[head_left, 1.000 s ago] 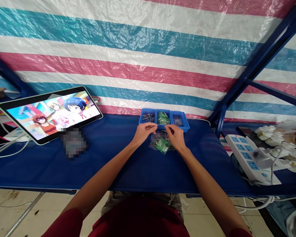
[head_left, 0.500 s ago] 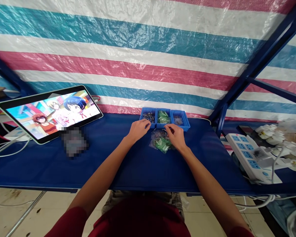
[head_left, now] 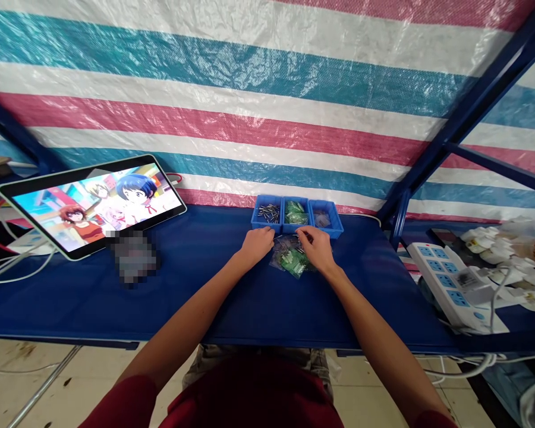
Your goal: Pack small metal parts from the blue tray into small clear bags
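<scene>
My left hand (head_left: 257,243) rests on the blue table (head_left: 205,291) just in front of the left blue bin (head_left: 267,215), which holds small metal pins. Its fingers are curled in a pinch; what they hold is too small to name. My right hand (head_left: 317,248) lies beside it with fingers bent over a clear plastic bag of small green parts (head_left: 290,259), pinching something I cannot make out. Behind the hands stand two more blue bins, the middle bin (head_left: 295,214) with green parts and the right bin (head_left: 324,217) with small dark pieces.
A tablet (head_left: 91,203) playing a cartoon leans at the left, with cables (head_left: 9,267) beside it and a blurred object (head_left: 132,257) in front. A white power strip (head_left: 455,285) and white plugs (head_left: 499,249) lie at the right. A striped tarp (head_left: 249,107) backs the table.
My left hand went back to the pin bin and has now drawn forward again beside the bag. My right hand has barely moved.
</scene>
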Motion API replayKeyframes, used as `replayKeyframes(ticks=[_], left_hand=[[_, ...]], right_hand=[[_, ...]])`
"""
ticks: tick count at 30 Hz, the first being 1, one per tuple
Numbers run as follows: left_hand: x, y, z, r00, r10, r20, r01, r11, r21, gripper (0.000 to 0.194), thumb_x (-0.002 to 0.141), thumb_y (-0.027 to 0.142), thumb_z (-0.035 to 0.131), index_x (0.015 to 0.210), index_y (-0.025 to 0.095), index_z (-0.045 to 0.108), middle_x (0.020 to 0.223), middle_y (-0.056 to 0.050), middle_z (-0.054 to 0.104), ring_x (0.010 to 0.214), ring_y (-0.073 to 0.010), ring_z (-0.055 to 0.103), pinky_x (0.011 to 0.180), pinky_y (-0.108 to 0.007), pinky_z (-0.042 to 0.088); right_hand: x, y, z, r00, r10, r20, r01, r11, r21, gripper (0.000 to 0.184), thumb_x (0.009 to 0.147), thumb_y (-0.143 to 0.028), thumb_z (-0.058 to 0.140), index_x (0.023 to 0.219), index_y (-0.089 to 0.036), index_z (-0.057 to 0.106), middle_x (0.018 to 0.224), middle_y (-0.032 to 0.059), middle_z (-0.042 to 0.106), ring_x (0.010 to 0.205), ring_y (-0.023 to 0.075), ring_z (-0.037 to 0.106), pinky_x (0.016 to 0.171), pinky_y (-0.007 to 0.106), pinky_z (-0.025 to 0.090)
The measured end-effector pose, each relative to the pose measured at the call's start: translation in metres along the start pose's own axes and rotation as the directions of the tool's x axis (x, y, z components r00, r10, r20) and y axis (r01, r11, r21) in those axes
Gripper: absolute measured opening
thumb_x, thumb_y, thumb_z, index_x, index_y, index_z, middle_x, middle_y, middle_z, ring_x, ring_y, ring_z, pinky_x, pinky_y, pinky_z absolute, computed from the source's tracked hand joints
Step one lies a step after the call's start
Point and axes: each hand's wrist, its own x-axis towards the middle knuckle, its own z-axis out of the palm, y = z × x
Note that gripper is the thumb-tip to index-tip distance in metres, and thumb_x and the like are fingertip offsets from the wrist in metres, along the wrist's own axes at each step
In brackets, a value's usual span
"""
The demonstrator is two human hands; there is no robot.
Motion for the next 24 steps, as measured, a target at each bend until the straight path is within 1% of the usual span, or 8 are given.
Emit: replayKeyframes(ticks=[4,8,15,19,21,24], left_hand=[[-0.0024,0.002,-0.0026,0.999,-0.023,0.033,0.022,0.999,0.028,0.023,0.089,0.016,0.045,0.101,0.012,0.064,0.101,-0.015,0.067,0.091,-0.0261,0.066,0.068,-0.029,0.045],[-0.0031,0.0022,-0.004,0.999,-0.023,0.042,0.021,0.999,0.036,0.024,0.089,0.017,0.044,0.101,0.012,0.064,0.102,-0.014,0.066,0.09,-0.0257,0.066,0.068,-0.029,0.045],[-0.0037,-0.0012,-0.0058,0.999,-0.024,0.026,0.025,0.999,-0.043,0.027,0.093,0.023,0.04,0.096,0.016,0.066,0.103,-0.009,0.067,0.091,-0.0225,0.065,0.072,-0.028,0.045],[-0.0033,-0.0035,-0.0046,0.999,-0.02,0.043,0.025,0.994,-0.107,0.021,0.09,0.033,0.051,0.096,0.018,0.065,0.105,-0.008,0.066,0.094,-0.0221,0.064,0.074,-0.027,0.045],[-0.0027,-0.0026,-0.0028,0.998,-0.006,0.066,0.013,0.994,-0.112,0.019,0.091,0.032,0.052,0.095,0.018,0.064,0.106,-0.008,0.066,0.094,-0.022,0.063,0.074,-0.027,0.045],[-0.0031,0.002,-0.0006,0.997,-0.008,0.082,0.015,0.996,-0.091,0.019,0.093,0.024,0.045,0.097,0.017,0.063,0.105,-0.009,0.066,0.093,-0.0223,0.065,0.073,-0.028,0.045]], right_hand=[[0.0004,0.0007,0.0004,1.0,-0.017,0.012,0.017,1.0,-0.002,0.026,0.089,-0.032,0.047,0.085,-0.019,0.069,0.078,0.0056,0.07,0.064,0.0183,0.061,0.063,0.029,0.045],[0.0006,-0.0006,-0.0005,1.0,-0.014,0.014,0.014,1.0,-0.006,0.027,0.089,-0.032,0.047,0.084,-0.019,0.069,0.077,0.0055,0.07,0.063,0.018,0.061,0.062,0.029,0.045],[0.0009,-0.0046,-0.0024,1.0,-0.013,0.012,0.013,1.0,0.01,0.026,0.089,-0.031,0.047,0.083,-0.017,0.069,0.077,0.0059,0.07,0.061,0.0173,0.06,0.061,0.029,0.045],[0.0009,-0.0046,-0.0018,1.0,-0.002,0.016,0.002,1.0,0.018,0.026,0.088,-0.031,0.048,0.082,-0.017,0.069,0.075,0.0058,0.07,0.06,0.0175,0.06,0.061,0.029,0.045],[0.0008,-0.0037,-0.001,1.0,-0.003,0.016,0.003,1.0,0.018,0.025,0.088,-0.03,0.049,0.082,-0.017,0.069,0.075,0.0058,0.07,0.061,0.0178,0.061,0.062,0.029,0.045],[0.0007,-0.0017,0.0001,1.0,-0.018,0.024,0.018,1.0,0.005,0.025,0.089,-0.03,0.049,0.083,-0.017,0.07,0.075,0.0056,0.07,0.062,0.0179,0.061,0.062,0.029,0.044]])
